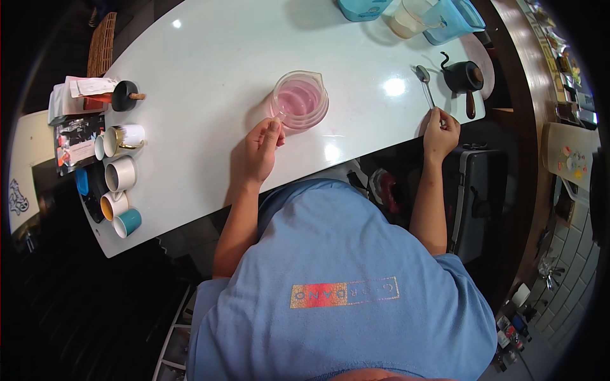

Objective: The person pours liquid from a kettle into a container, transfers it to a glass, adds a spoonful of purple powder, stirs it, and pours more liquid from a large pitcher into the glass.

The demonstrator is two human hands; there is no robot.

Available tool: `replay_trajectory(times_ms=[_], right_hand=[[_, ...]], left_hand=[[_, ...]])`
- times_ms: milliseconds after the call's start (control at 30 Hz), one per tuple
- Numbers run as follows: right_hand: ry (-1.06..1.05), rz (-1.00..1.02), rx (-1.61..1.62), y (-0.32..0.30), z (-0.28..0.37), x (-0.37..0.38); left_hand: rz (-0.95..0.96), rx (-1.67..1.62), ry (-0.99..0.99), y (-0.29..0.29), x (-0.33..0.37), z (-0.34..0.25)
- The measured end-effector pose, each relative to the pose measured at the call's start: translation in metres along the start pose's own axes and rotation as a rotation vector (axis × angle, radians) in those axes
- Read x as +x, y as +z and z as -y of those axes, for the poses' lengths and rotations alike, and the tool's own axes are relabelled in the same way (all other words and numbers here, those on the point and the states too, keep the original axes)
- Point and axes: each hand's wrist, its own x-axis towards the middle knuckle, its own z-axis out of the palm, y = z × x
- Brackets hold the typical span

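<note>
A clear glass jug (297, 98) with a pouring lip stands on the white table, pink liquid inside it. My left hand (262, 147) grips the jug's handle at its near left side. Off to the right, my right hand (441, 132) pinches the handle end of a metal spoon (423, 76). The spoon's bowl points away from me and lies at or just above the tabletop; I cannot tell whether it touches. Just right of the spoon is a black gooseneck kettle (462, 77) with a brown wooden handle.
Several mugs, among them a teal mug (128, 223) and a white mug (121, 174), line the left of the white table (210, 82). A black round pot (124, 96) sits behind them. Blue containers (454, 22) and a clear cup (410, 18) are at the far right.
</note>
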Motion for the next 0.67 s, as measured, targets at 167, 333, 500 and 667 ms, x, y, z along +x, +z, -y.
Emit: replay_trajectory(times_ms=[167,333,500,667], right_hand=[[-0.103,0.009,-0.030,0.002,-0.007,0.001],[-0.178,0.004,-0.058,0.004,-0.012,0.002],[-0.371,-0.083,-0.218,-0.001,0.010,-0.008],[-0.442,0.301,0.274,0.005,0.062,-0.044]], left_hand=[[0.000,-0.022,0.028,0.000,-0.002,0.001],[-0.023,-0.029,0.153,-0.002,-0.004,0.005],[-0.111,0.003,0.222,-0.010,-0.011,0.012],[0.000,0.126,0.224,-0.026,-0.007,0.022]])
